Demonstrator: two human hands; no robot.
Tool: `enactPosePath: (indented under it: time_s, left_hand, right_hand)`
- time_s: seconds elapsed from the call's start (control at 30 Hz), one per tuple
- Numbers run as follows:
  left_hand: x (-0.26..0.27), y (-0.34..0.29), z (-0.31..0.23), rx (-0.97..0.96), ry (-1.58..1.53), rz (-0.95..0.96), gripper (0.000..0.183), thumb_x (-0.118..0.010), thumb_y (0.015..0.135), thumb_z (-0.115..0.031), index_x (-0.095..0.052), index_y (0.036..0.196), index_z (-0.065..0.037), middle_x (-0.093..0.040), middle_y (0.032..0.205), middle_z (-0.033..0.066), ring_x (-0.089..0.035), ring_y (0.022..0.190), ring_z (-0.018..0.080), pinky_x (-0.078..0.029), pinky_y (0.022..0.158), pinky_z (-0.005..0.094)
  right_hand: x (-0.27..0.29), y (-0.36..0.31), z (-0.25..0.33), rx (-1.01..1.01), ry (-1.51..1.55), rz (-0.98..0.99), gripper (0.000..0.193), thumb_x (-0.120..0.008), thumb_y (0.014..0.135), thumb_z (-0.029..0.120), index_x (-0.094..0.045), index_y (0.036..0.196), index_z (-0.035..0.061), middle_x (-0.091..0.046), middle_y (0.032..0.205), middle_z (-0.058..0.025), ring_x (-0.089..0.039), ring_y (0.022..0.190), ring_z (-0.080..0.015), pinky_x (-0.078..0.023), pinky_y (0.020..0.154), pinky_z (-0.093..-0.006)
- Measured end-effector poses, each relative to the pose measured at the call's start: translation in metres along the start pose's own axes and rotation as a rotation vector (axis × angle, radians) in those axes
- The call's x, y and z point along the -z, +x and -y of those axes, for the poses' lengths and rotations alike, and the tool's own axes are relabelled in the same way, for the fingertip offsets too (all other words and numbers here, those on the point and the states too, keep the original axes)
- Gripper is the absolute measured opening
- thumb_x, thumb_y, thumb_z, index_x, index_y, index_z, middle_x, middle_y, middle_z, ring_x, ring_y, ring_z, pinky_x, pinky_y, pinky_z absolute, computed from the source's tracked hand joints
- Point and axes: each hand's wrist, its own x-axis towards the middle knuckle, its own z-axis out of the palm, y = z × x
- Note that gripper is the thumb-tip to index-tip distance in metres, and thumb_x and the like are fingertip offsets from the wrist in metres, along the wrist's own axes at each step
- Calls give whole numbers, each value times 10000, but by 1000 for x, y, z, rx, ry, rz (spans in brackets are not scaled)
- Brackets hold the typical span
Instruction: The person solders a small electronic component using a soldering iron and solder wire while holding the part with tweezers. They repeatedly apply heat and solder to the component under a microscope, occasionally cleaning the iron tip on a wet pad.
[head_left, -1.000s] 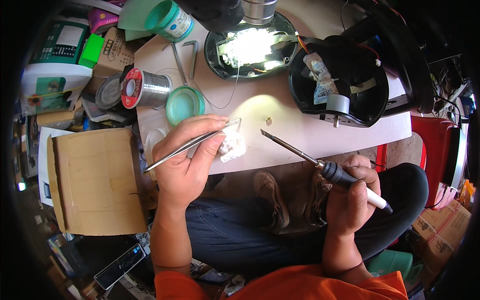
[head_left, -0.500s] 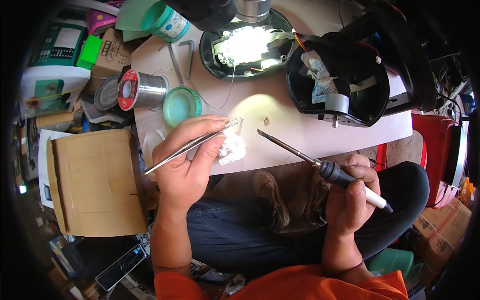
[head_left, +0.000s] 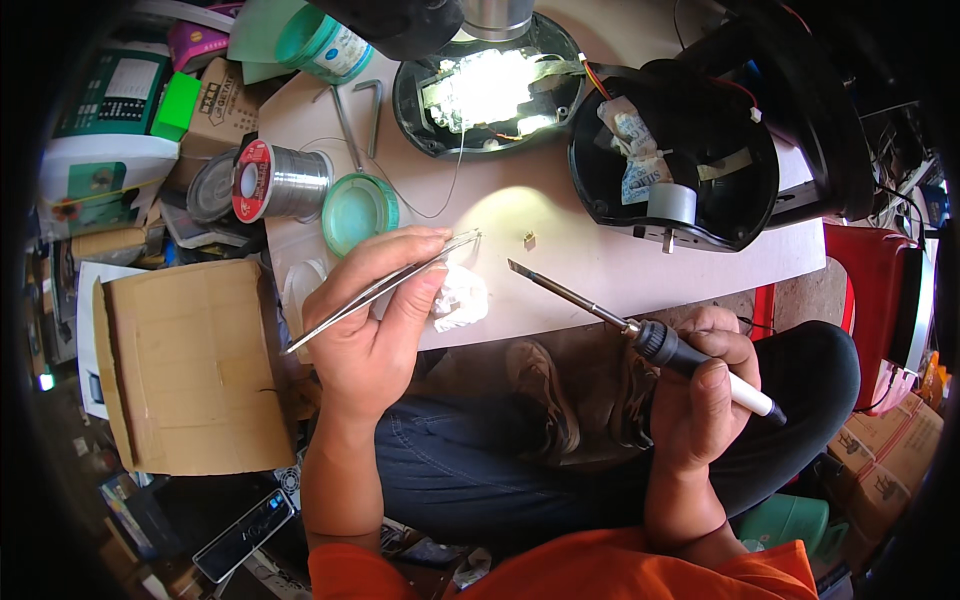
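Tweezers (head_left: 378,290) sit pinched in the left hand (head_left: 362,338), soldering iron (head_left: 655,344) clasped in the right hand (head_left: 700,420), both poised near the tiny brass-coloured component (head_left: 530,241) on the surface (head_left: 610,290), apparently a lining-up step, next move calling for steady aim.

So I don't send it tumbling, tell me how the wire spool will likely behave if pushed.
The wire spool would probably roll, being round and lying on its side. It looks heavy for its size, thickly wound with silvery metal. The thin strand curving nearby might snag.
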Motion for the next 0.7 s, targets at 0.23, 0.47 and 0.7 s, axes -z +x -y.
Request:
enactPosePath:
  time_s: [0.23, 0.47, 0.7]
  left_hand:
    - [1, 0, 1, -6, 6, 2, 192, -675, 903, 63, -678, 1093, 32, -721, 1060, 145, -674, 837, 133, -555, 704, 241]
    - [1, 0, 0, -3, 13, 3, 188, -679, 898, 62, -677, 1084, 35, -719, 1053, 148, -676, 847, 144, -556, 722, 251]
    - [3, 1, -1, -69, 102, 35, 190, -689, 880, 61, -678, 1068, 37, -719, 1041, 158, -691, 858, 173, -558, 738, 268]
  right_hand:
    - [0, 0, 0, -9, 7, 2, 345, -719, 903, 277, -623, 993, -42, -546, 1036, -174, -575, 878, -226, -527, 781, -345]
    - [-4, 0, 2, -33, 9, -42, 362, -751, 881, 294, -648, 969, -42, -586, 1002, -174, -590, 854, -221, -498, 795, -332]
    - [-3, -1, 0, -33, 13, -37, 364, -750, 880, 294, -650, 972, -43, -590, 1007, -174, -589, 867, -223, -495, 803, -329]
